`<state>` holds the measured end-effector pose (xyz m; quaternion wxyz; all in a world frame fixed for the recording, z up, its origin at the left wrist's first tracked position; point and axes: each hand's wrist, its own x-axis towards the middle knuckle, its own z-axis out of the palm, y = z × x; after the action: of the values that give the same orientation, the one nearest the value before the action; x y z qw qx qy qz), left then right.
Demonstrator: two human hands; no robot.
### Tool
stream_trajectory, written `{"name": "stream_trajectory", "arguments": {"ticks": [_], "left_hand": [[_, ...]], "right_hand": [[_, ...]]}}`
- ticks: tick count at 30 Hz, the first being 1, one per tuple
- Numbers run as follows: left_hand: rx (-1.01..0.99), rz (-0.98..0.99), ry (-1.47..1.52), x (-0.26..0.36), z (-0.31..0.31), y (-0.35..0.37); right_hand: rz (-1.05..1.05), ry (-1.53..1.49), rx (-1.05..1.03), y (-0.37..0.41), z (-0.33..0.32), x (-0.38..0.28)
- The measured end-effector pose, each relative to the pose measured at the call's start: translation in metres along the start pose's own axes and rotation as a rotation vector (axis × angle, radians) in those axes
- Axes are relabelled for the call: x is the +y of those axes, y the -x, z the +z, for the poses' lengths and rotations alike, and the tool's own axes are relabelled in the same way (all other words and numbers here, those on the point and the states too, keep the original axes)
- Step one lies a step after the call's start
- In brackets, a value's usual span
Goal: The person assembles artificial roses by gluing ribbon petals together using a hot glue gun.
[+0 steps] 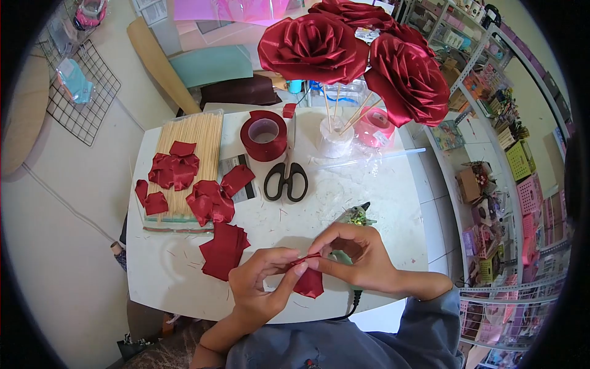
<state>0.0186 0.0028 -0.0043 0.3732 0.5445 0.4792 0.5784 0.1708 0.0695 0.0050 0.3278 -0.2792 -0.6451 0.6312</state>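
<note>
Near the table's front edge, a dark red satin ribbon piece (309, 285) hangs between my two hands. The thumb and fingers of my left hand (263, 280) pinch its upper edge from the left. From the right, my right hand (359, 258) pinches the same edge, which looks folded there. Just behind my right hand lies a green glue gun (356, 216), partly covered by the hand, with its black cord running toward me. Left of my left hand sits a stack of cut red ribbon squares (225, 251).
Black-handled scissors (286, 182) lie below a red ribbon roll (263, 136). Ribbon petals (210, 203) rest on bundled wooden sticks (209, 132). Large red satin roses (313, 49) stand on sticks in a white holder (335, 138), beside a pink roll (375, 127). Shelves (522, 160) line the right.
</note>
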Motion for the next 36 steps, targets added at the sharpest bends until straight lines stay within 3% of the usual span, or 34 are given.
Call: {"name": "stream_trajectory", "arguments": {"ticks": [10, 12, 18, 31, 36], "left_hand": [[0.036, 0.223, -0.306, -0.015, 0.004, 0.005], [0.189, 0.253, -0.283, -0.019, 0.009, 0.008], [0.079, 0.233, -0.297, -0.016, 0.008, 0.008], [0.139, 0.278, -0.19, -0.021, 0.01, 0.008], [0.134, 0.218, -0.223, -0.013, 0.005, 0.007]], "right_hand": [[0.06, -0.202, 0.036, 0.0, 0.003, 0.007], [0.101, -0.202, 0.059, -0.001, 0.004, 0.003], [0.1, -0.193, 0.082, 0.0, 0.005, 0.002], [0.085, -0.243, 0.059, 0.001, 0.004, 0.004], [0.159, -0.44, -0.006, 0.0, -0.001, 0.004]]}}
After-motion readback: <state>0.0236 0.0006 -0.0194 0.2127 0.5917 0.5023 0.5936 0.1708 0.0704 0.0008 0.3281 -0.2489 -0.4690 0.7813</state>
